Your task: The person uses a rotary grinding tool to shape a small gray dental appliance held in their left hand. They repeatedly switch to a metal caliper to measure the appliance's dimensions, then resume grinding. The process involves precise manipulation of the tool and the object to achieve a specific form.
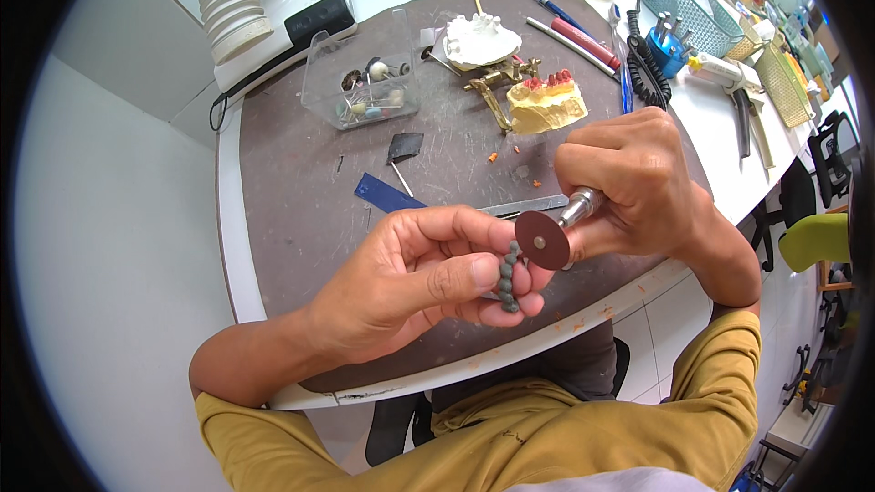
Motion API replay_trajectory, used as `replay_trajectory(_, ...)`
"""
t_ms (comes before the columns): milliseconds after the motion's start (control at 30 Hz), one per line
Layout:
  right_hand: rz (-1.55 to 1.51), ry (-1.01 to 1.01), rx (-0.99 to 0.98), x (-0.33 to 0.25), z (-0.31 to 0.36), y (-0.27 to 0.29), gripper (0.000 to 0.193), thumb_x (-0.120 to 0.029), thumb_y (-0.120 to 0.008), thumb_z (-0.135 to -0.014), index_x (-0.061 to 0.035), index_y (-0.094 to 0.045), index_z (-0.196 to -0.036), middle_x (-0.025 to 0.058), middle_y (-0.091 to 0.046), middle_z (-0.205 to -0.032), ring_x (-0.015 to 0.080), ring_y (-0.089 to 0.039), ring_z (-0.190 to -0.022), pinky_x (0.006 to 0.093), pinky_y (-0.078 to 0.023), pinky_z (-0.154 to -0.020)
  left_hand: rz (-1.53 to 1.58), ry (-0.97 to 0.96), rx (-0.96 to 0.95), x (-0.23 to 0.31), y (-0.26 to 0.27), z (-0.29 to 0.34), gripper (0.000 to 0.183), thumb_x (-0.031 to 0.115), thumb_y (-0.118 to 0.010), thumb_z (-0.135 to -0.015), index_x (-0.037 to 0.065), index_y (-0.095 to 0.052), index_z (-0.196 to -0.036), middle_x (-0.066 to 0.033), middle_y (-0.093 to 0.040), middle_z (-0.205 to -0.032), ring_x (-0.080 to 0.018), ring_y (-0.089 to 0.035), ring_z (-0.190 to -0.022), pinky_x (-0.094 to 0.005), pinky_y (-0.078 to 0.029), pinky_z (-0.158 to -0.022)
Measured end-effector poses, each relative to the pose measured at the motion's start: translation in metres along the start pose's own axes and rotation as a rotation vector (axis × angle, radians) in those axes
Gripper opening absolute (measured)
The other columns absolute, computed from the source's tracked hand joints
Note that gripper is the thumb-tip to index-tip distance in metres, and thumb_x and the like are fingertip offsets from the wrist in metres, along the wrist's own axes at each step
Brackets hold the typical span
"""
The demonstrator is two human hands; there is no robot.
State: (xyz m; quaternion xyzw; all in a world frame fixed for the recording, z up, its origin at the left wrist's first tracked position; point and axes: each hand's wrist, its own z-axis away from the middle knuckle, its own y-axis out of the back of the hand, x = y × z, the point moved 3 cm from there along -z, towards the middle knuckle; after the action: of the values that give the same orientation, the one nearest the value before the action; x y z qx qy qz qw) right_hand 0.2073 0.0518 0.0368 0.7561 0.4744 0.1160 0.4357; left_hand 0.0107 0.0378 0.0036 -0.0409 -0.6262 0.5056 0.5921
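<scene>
Here I am, watching from afar, and both hands are busy above the near edge of the desk (pixel 702 118). The left hand (pixel 415 264) has thumb and fingers clamped on a dark grey, knobbly piece (pixel 508 282), its row of bumps running roughly up and down. Over on its right, the right hand (pixel 633 187) is curled tight around a metal-tipped grinding tool (pixel 581 208), its brown disc (pixel 542 235) right at the piece's upper end. Touching or just apart? I can't tell from this angle, nor whether the disc is spinning.

I'd call this the grinding step, with the disc being lined up or put to work. The next move calls for a firm left pinch, fingertips clear of the rim, and light, steady pressure from the right; those fingers look awfully close to me.

Beyond the hands, toward the desk's far edge, stand a yellow model (pixel 550 114) with red teeth and a white plaster model (pixel 480 41). Toward the far left corner, a clear box (pixel 360 82) holds small grinding bits, and a blue strip (pixel 387 193) lies nearer the left hand.
</scene>
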Motion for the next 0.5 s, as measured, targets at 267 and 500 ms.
replay_trajectory(267,0.003,0.008,-0.017,0.0007,0.0001,-0.0001,0.055,-0.057,-0.078,-0.060,-0.0067,-0.055,-0.061,0.0018,-0.039,-0.045,0.0178,-0.039,-0.036,0.0311,-0.028,-0.035,-0.013,-0.001,0.006,0.0002,-0.0001,0.0000,0.022,0.015,-0.063,-0.090,-0.002,-0.056,-0.103,-0.0164,-0.063,-0.096,-0.0280,-0.068,-0.089,-0.0339,-0.061,-0.073)
replay_trajectory(500,0.000,0.004,-0.008,0.0007,0.0002,0.0003,0.055,-0.056,-0.078,-0.060,-0.0062,-0.056,-0.061,0.0018,-0.040,-0.045,0.0173,-0.040,-0.036,0.0306,-0.029,-0.035,-0.015,0.006,0.005,0.0004,0.0000,-0.0001,0.021,0.015,-0.063,-0.090,-0.002,-0.056,-0.103,-0.0164,-0.063,-0.096,-0.0282,-0.068,-0.089,-0.0340,-0.061,-0.073)
